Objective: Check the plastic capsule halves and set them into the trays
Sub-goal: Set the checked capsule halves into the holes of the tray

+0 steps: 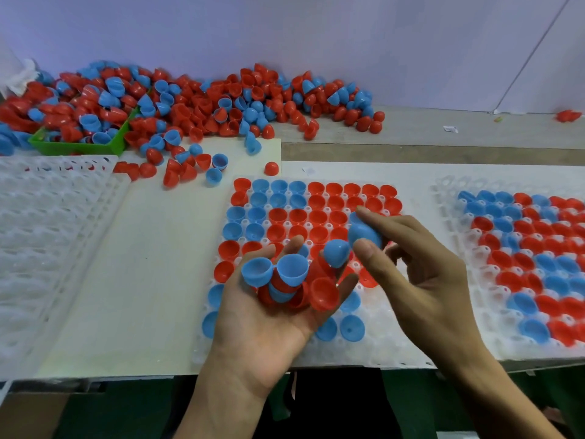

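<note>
The left hand, palm up, cups a clutch of red and blue halves, fingers curled round them. The right hand pinches one blue half between thumb and forefinger, just above the middle tray, which is mostly filled. These shells look light, thin, stiff and smooth, so likely slippery; a light pinch across the rim should do. A second tray at right holds more halves, empty trays lie left, and a loose pile spills over a green bin on the pale tabletop against a plain wall.
</note>
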